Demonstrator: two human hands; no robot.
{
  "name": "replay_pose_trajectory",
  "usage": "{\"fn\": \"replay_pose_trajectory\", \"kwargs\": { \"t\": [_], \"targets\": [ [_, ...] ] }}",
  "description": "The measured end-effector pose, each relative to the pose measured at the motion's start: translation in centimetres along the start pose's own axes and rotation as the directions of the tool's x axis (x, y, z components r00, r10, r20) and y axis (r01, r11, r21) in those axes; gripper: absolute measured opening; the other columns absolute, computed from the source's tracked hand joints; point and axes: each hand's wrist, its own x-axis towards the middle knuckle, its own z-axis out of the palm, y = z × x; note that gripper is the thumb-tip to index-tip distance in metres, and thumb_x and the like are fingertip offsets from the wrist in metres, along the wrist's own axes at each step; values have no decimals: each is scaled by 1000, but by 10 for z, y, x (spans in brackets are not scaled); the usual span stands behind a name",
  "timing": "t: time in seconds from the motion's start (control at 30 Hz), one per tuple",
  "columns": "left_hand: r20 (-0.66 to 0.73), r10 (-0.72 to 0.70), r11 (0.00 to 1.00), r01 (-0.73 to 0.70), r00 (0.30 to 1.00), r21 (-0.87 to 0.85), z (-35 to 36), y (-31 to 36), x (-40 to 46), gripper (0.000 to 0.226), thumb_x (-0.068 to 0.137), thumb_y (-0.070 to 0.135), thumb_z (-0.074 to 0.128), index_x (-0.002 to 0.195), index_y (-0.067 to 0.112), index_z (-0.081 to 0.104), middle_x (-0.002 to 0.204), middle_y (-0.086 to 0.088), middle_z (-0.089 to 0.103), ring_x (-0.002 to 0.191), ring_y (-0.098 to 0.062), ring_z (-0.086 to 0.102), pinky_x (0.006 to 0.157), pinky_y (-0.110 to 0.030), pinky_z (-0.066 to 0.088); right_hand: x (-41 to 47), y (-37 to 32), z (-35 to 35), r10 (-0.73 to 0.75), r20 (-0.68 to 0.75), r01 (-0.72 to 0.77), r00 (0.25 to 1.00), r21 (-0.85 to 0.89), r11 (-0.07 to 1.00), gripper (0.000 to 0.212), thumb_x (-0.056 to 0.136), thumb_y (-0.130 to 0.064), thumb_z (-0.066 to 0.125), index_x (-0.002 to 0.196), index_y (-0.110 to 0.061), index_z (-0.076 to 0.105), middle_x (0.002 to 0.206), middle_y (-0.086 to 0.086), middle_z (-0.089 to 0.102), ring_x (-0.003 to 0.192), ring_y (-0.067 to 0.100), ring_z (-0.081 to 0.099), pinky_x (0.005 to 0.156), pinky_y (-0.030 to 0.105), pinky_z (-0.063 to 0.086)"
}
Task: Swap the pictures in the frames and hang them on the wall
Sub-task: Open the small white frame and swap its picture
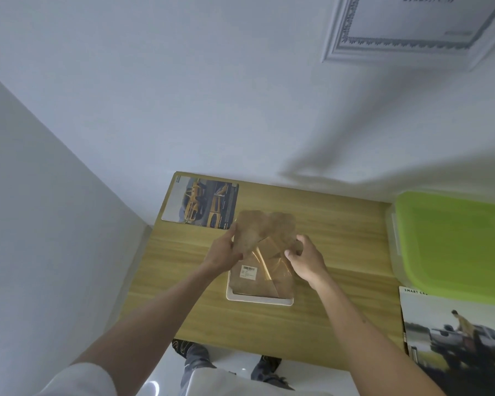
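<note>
A small white picture frame (257,300) lies face down in the middle of the wooden table (337,247). Its brown backing board (262,232) is lifted at the far end and blurred, with a barcode sticker (248,272) on it. My left hand (226,248) grips the board's left edge and my right hand (305,257) grips its right edge. A picture with yellow cars (202,204) lies flat at the table's far left corner. A large white ornate frame (409,30) with a certificate-like sheet hangs on the wall at the upper right.
A plastic box with a green lid (455,241) stands at the table's right. In front of it lies a magazine or print (457,335) showing a person by a vehicle. White walls meet in a corner to the left.
</note>
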Motion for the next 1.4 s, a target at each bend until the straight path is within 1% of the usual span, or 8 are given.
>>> {"fn": "replay_pose_trajectory", "kwargs": {
  "t": [0.1,0.2,0.33,0.43,0.53,0.77,1.07,1.4],
  "targets": [
    [18,52,993,-53,998,106,4,11,-4,98,87,13,68,156,19,-1,103,-7,67,88,-21,64,71,-32,55,-12,4,-4,-7,63,9,998,-25,1000,73,97,-29,58,158,-28,16,139,6,56,122,27,58,94,33,49],
    [22,84,990,-86,996,116,12,25,-3,97,85,9,70,155,14,3,105,-13,68,92,-24,67,73,-35,57,-17,13,-17,-26,40,26,999,-4,1000,76,97,-27,59,158,-25,15,138,8,57,121,26,59,89,32,52],
    [-21,50,998,-50,999,-27,36,55,4,72,79,8,71,144,12,40,105,-7,70,93,-21,68,73,-33,58,-12,27,-49,-50,-127,54,991,34,998,59,95,-21,60,150,-18,40,125,1,65,81,3,61,56,9,41],
    [-9,102,995,-102,995,-3,61,87,6,39,77,11,73,114,11,63,97,-1,68,91,-21,67,76,-36,60,-10,44,-76,-43,-230,58,972,55,997,47,92,-26,63,137,-16,54,118,0,68,87,8,63,67,14,46],
    [30,133,987,-135,991,85,91,114,12,38,73,14,74,109,9,62,102,-7,66,94,-25,65,78,-40,58,-10,62,-100,-69,-210,80,975,46,996,30,84,-28,72,112,-19,64,108,-3,71,88,9,65,67,20,48],
    [117,148,956,-172,982,237,160,145,30,64,73,7,74,131,4,47,132,-14,37,121,-32,45,101,-32,44,15,119,-122,-75,-203,39,976,-178,983,41,74,-34,70,106,-12,58,121,11,53,102,21,52,84,29,43],
    [172,191,877,-246,966,412,206,145,32,76,73,11,78,136,-1,38,143,-17,23,130,-37,27,110,-40,35,28,146,-117,-130,-242,27,962,-389,921,48,100,-21,50,142,1,43,148,23,34,135,39,36,112,41,35],
    [181,205,834,-269,962,481,209,139,36,66,75,15,80,130,-4,49,148,-18,17,135,-37,20,111,-40,34,38,155,-104,-156,-246,15,957,-492,870,53,104,-20,43,150,2,29,159,24,18,146,38,15,119,41,22]
  ]
}}
